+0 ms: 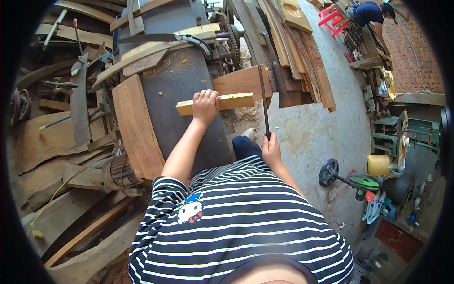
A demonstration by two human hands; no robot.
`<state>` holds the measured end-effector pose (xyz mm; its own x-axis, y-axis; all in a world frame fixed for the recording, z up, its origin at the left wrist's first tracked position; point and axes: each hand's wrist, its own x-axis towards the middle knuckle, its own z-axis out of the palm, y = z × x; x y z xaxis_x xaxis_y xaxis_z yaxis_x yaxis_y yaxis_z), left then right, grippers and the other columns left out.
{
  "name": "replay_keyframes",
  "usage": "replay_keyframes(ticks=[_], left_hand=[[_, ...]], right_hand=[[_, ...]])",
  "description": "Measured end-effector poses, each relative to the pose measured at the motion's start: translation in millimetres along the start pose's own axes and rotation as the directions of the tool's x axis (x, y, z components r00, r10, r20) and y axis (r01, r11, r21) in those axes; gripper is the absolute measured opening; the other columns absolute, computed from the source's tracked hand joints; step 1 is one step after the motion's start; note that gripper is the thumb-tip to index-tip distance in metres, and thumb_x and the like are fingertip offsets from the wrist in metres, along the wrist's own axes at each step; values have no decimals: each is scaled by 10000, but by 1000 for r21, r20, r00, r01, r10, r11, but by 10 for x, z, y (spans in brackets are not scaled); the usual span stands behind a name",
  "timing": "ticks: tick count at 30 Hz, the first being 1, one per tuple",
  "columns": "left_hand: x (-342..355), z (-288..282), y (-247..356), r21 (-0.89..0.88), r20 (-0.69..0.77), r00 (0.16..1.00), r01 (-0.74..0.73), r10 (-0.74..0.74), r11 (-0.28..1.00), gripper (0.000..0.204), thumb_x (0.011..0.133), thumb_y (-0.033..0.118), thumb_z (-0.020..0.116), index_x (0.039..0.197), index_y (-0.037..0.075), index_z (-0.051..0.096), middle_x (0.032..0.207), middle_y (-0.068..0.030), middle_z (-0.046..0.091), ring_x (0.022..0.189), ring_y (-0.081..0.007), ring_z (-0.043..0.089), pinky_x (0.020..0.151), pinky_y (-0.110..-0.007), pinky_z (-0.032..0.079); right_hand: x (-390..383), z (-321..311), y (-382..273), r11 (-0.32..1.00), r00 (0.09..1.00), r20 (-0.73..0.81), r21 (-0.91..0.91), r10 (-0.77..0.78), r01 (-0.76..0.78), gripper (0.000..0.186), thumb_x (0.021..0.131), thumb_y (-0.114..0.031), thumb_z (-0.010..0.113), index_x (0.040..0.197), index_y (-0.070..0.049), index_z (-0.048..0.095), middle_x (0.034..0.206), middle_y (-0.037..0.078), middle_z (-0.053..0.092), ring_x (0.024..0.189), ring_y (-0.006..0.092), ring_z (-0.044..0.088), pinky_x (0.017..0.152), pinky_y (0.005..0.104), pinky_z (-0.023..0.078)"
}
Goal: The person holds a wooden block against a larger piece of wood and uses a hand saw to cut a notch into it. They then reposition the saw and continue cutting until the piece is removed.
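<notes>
Pressing my left hand [206,105] down over a pale yellow wood strip [215,103], I keep it lying flat across the dark metal worktop [182,102] of the machine. My fingers curl over its far edge and my palm sits on top, so the grip is clenched and the strip is pinned, not lifted. It lies crosswise, one end pointing left over the worktop and the other reaching right past the edge, where it ends just in front of a broader brown board [241,81]. Holding it near the middle, I judge, stops either end from tipping.

My right hand [271,148] is closed around the handle of a long, thin hand saw [263,97]. The blade runs up and away from me, nearly in line with my forearm, and crosses the right end of the strip, beside the brown board. That end overhangs the worktop, which leaves the blade free air underneath, as I read it. Whether the teeth are touching the wood I cannot tell from here.

A thick brown plank [136,125] lies along the left side of the worktop, well apart from my left hand, with sawdust scattered beyond it. Long boards [302,57] lean in a stack to the right of the saw, above the grey concrete floor [326,128]. A black wheel [328,172] rests on that floor off to my right, and another person [371,12] bends over near a red stool [332,18] far beyond.
</notes>
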<state>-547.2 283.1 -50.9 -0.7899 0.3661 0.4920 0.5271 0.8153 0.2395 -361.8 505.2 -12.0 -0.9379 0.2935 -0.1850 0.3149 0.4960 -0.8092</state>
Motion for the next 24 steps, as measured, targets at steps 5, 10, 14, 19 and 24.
replay_keyframes(ticks=[5, 10, 14, 19, 24], left_hand=[[143, 175, -62, 138, 132, 974, 168, -186, 976, 255, 938, 274, 422, 833, 106, 582, 808, -60, 585, 809, -242, 575, 708, -390, 427], [139, 309, -86, 104, 155, 968, 185, -200, 977, 310, 920, 289, 442, 749, 99, 618, 758, -62, 627, 768, -236, 606, 661, -386, 464], [138, 269, -49, 72, 195, 955, 214, -224, 974, 341, 935, 277, 410, 758, 79, 623, 791, -75, 644, 778, -254, 621, 660, -392, 491], [234, 213, -179, 50, 428, 889, 154, -160, 987, 348, 944, 285, 372, 797, 87, 618, 822, -96, 655, 807, -266, 636, 686, -395, 512], [262, 149, -152, 15, 392, 909, 149, -143, 989, 349, 942, 286, 372, 790, 88, 616, 820, -92, 658, 810, -263, 637, 706, -394, 516]], right_hand=[[-9, 59, -98, 1000, 1000, 17, 7, 6, -6, 245, 938, -168, 453, 1142, -33, 443, 735, 183, 622, 712, 387, 621, 608, 446, 464], [35, 156, -239, 975, 976, 9, -38, -217, 218, 213, 903, -130, 522, 1105, -71, 490, 828, 244, 614, 775, 451, 594, 630, 478, 459], [-4, 188, -482, 922, 908, 160, 50, -387, 384, 250, 871, -125, 568, 1114, -75, 537, 902, 213, 631, 837, 395, 615, 683, 424, 490], [-29, 157, -802, 886, 765, 483, 51, -425, 461, 239, 857, -131, 591, 1086, -66, 573, 935, 187, 645, 838, 357, 628, 698, 395, 502], [66, 230, -818, 896, 805, 408, 87, -430, 435, 240, 862, -100, 570, 1098, -59, 556, 900, 187, 639, 827, 376, 618, 690, 407, 490]])
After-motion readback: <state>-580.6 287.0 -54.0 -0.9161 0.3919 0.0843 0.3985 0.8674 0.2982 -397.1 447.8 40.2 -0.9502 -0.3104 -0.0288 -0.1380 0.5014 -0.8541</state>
